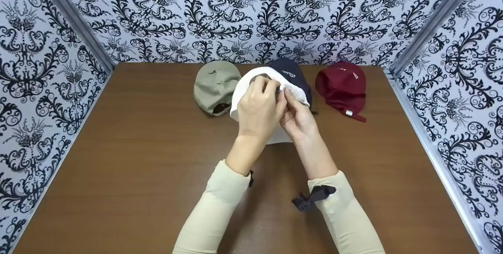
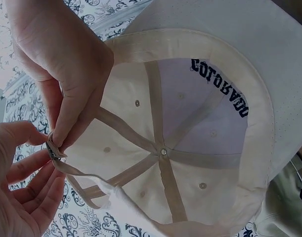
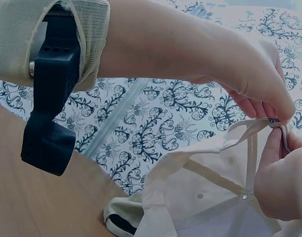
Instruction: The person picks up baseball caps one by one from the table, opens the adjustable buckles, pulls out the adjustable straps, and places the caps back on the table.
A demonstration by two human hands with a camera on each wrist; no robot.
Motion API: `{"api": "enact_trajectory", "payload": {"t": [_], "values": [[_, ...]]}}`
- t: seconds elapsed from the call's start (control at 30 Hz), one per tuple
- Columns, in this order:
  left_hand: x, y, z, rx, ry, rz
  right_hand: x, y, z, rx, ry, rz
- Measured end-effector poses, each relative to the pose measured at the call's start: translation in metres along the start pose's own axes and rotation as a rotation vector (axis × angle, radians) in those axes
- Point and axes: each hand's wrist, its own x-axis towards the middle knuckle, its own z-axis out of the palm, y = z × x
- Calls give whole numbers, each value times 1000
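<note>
A white baseball cap is held up over the table by both hands. Its cream inside faces the left wrist camera, with dark lettering showing in reverse on the front panel. My left hand pinches the cap's back strap between thumb and fingers, close to a small dark buckle. Opposite it, my right hand pinches the same strap, its fingertips nearly touching the left ones. The brim points down toward me. The fingers partly hide the buckle, so how it is fastened cannot be seen.
At the back of the brown table lie a khaki cap on the left and a dark red cap on the right. A navy cap sits partly hidden behind the white one. Patterned walls enclose the table.
</note>
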Motion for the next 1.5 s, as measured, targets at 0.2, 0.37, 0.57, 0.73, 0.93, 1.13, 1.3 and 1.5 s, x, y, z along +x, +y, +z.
{"api": "enact_trajectory", "payload": {"t": [0.2, 0.37, 0.57, 0.73, 0.93, 1.13, 1.3, 1.5], "values": [[0, 0, 0, -1, -9, -9, 1, 1, -2, 1, 2, -32], [0, 1, 0, -2, -40, -36, 2, 4, -3, -22, 6, -63], [0, 2, -1, -21, -74, -76, 3, 6, -3, -32, 37, -100], [-1, 2, -1, -32, -102, -100, 1, 9, -5, -56, 46, -125], [0, 1, -2, -27, -119, -115, 0, 12, -6, -52, 57, -142], [4, -3, -7, -81, -157, -163, -1, 11, -8, -14, 48, -110], [5, -8, -8, -177, -171, -189, -1, 9, -6, 8, 54, -94], [4, -12, -9, -275, -183, -240, -1, 9, -3, 2, 91, -113]]}}
